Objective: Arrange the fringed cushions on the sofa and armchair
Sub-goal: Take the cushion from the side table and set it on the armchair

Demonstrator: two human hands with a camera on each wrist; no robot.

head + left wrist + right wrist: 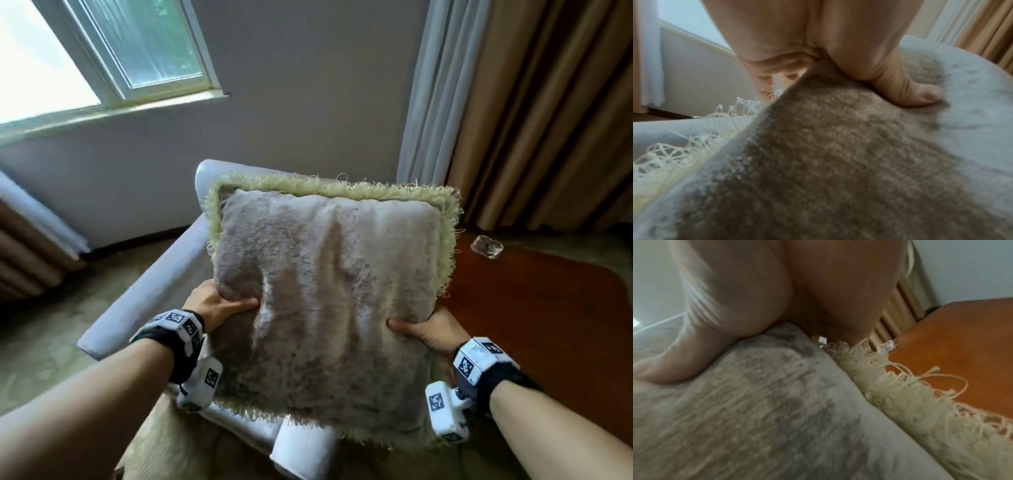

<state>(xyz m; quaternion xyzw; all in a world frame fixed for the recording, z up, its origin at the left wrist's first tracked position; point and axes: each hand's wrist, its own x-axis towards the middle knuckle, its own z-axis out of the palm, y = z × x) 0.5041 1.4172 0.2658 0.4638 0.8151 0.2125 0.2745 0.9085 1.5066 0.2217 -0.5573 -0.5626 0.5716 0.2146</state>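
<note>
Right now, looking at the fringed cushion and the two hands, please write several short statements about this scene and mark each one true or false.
1. Both hands hold the grey plush cushion with the pale green fringe. True: the left hand and the right hand grip its opposite side edges.
2. The cushion lies flat on the carpet. False: it is held up in front of the pale grey armchair.
3. The left thumb presses into the front face of the cushion. True.
4. The reddish brown wooden table stands on the left-hand side of the armchair. False: it is on the right-hand side.
5. A clear glass object sits on the table. True.
</note>
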